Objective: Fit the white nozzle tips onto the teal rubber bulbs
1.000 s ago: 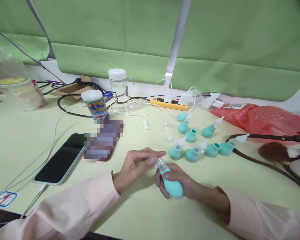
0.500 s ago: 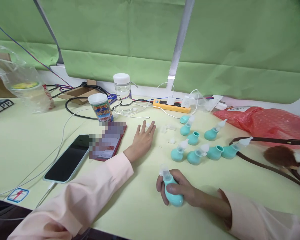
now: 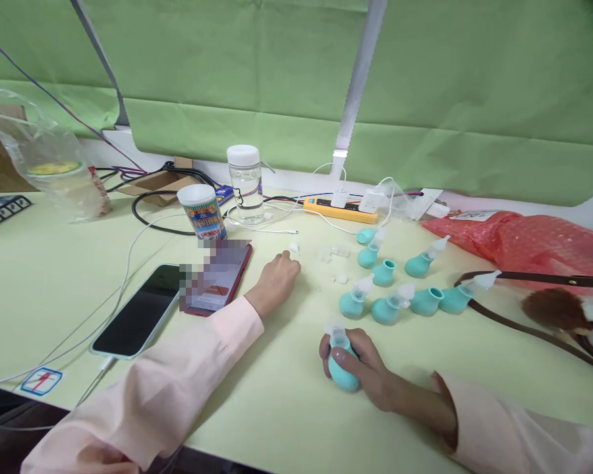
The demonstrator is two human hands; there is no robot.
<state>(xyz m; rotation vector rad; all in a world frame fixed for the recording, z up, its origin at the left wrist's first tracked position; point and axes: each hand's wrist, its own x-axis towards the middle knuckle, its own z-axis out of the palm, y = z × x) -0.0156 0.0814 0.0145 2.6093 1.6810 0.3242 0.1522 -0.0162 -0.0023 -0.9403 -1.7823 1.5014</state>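
- The right grip (image 3: 373, 375) is wrapped round a teal bulb (image 3: 344, 375), thumb across its near face; a clear neck piece (image 3: 339, 338) rises above the thumb.
- The left grip (image 3: 275, 280) is palm-down over the counter (image 3: 277, 401), fingers curled; I cannot tell whether they pinch anything. A small white piece (image 3: 295, 248) lies just beyond its fingers.
- More teal bulbs (image 3: 385, 311) stand beyond the right grip and to its right.
- The held bulb is probably light, soft and smooth, denting if squeezed hard; its round body is the place to hold. The neck piece looks stiffer and perhaps slippery; the white piece would suit a fingertip pinch.
- A second ago the left grip was at the neck piece; now it is well apart. Half a second ago its fingers were spread; now they are drawn in, and the bulb stands more upright.
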